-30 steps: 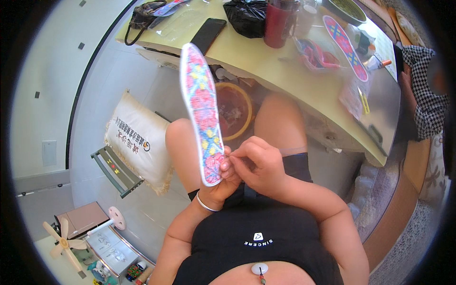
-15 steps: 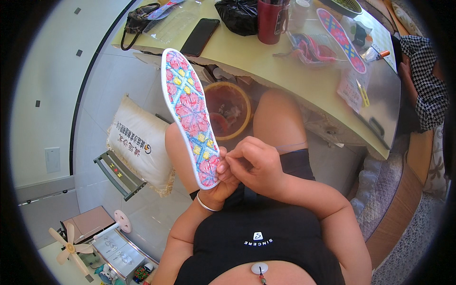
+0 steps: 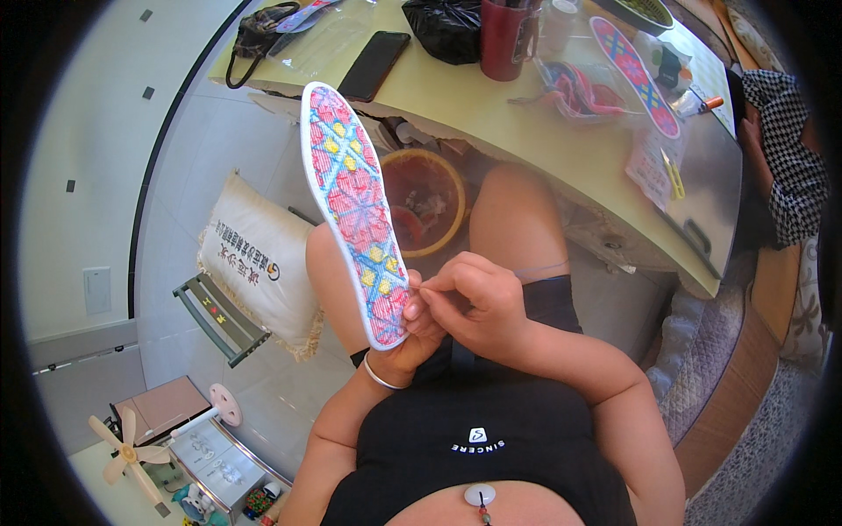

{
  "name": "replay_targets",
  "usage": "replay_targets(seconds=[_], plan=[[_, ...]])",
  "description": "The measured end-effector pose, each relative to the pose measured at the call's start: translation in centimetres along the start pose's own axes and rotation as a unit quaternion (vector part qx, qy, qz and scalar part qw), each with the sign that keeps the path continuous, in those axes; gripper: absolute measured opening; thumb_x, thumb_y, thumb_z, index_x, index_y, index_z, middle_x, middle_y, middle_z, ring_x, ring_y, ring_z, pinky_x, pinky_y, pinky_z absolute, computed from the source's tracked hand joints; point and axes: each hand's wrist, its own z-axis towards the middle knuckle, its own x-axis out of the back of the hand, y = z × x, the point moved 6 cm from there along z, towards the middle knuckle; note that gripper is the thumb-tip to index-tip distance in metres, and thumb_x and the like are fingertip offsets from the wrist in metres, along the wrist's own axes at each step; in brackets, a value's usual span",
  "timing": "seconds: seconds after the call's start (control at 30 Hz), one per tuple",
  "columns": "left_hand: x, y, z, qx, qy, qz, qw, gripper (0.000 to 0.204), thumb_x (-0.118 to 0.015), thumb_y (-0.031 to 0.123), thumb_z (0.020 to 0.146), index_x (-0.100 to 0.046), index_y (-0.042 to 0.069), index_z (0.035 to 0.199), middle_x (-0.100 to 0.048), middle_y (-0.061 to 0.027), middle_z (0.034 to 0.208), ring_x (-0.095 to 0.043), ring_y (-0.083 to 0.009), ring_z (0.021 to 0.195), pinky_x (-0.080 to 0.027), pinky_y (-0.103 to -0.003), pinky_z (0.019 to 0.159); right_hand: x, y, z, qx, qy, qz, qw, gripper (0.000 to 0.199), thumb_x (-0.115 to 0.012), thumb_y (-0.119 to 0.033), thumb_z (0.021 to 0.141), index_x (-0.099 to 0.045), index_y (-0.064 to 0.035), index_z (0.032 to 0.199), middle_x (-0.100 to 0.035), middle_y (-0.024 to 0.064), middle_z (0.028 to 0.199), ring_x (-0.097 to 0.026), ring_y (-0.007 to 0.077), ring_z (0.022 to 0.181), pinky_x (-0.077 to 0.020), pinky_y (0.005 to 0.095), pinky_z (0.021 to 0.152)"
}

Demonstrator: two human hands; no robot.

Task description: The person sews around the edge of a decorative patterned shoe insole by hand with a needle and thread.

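Observation:
An embroidered insole (image 3: pixel 355 210) with a white rim and pink, blue and yellow stitching stands upright over my lap. Its heel end rests in my left hand (image 3: pixel 417 337), whose fingers wrap round the heel from behind. My right hand (image 3: pixel 481 298) is pinched at the insole's right edge, close by the left fingertips. Whatever the pinch holds is too small to make out. Across the table, a second insole (image 3: pixel 633 77) of similar colours lies near a clear bag of coloured thread (image 3: pixel 583 92).
On the table (image 3: pixel 491 114) are a black phone (image 3: pixel 374 66), a black plastic bag (image 3: pixel 443 31), a dark red cup (image 3: pixel 504 39) and a yellow cutter (image 3: pixel 674 175). An orange-rimmed bin (image 3: pixel 459 206) stands below. A cushion (image 3: pixel 254 254) lies at left; another person's arm (image 3: pixel 756 149) shows at right.
The insole tilts very slightly and its toe end sits a little higher. Both hands keep nearly the same place, with the right still pinched at the edge.

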Motion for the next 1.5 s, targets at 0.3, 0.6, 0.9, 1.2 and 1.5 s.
replay_targets(seconds=[0.3, 0.6, 0.9, 1.2, 1.5], plan=[[0.5, 0.0, 0.1, -0.005, 0.011, -0.009, 1.0, 0.025, -0.05, 0.024, 0.095, -0.058, 0.001, 0.104, -0.054, -0.0096, 0.069, -0.045, -0.0143, 0.056, -0.04, -0.022, 0.053, 0.0, 0.0, 0.1, 0.006, -0.004, -0.006, 1.0, 0.011, -0.071, 0.003, 0.073, -0.062, -0.0012, 0.078, -0.06, 0.01, 0.07, -0.061, 0.0224, 0.062, -0.0473, 0.03, 0.053], [0.3, 0.1, 0.0, -0.015, 0.032, 0.05, 0.998, 0.022, -0.052, 0.023, 0.094, -0.059, 0.004, 0.102, -0.055, -0.0069, 0.068, -0.046, -0.0142, 0.057, -0.04, -0.024, 0.056, 0.1, 0.2, 0.1, 0.003, -0.007, -0.007, 1.0, 0.009, -0.07, 0.0, 0.076, -0.062, -0.0018, 0.079, -0.058, 0.0094, 0.07, -0.06, 0.0228, 0.06, -0.0478, 0.0307, 0.052], [-1.7, 1.2, -0.9, -0.127, 0.116, 0.322, 0.931, 0.016, -0.063, 0.005, 0.089, -0.059, 0.0, 0.104, -0.067, -0.0094, 0.095, -0.066, -0.0159, 0.084, -0.055, -0.028, 0.074, -0.2, 4.5, -0.9, -0.245, -0.068, 0.208, 0.944, 0.006, -0.065, -0.004, 0.085, -0.066, 0.0011, 0.087, -0.065, 0.005, 0.079, -0.062, 0.0136, 0.072, -0.0502, 0.0269, 0.063], [-2.4, 1.4, -1.7, -0.155, 0.167, 0.477, 0.849, 0.015, -0.066, -0.002, 0.085, -0.06, -0.002, 0.098, -0.069, -0.0116, 0.085, -0.066, -0.0142, 0.072, -0.053, -0.025, 0.061, -2.3, 8.1, -4.0, -0.438, -0.073, 0.52, 0.73, 0.017, -0.065, -0.009, 0.087, -0.067, 0.0026, 0.099, -0.07, 0.0111, 0.095, -0.068, 0.0178, 0.083, -0.0572, 0.0311, 0.073], [-3.0, 1.2, -1.6, -0.147, 0.176, 0.5, 0.835, 0.018, -0.067, -0.001, 0.084, -0.059, -0.003, 0.1, -0.069, -0.011, 0.082, -0.065, -0.0129, 0.067, -0.052, -0.023, 0.057, -3.0, 9.3, -4.9, -0.499, -0.021, 0.486, 0.718, 0.028, -0.06, -0.025, 0.091, -0.06, -0.001, 0.105, -0.067, 0.0113, 0.096, -0.068, 0.0204, 0.078, -0.0588, 0.034, 0.07]])
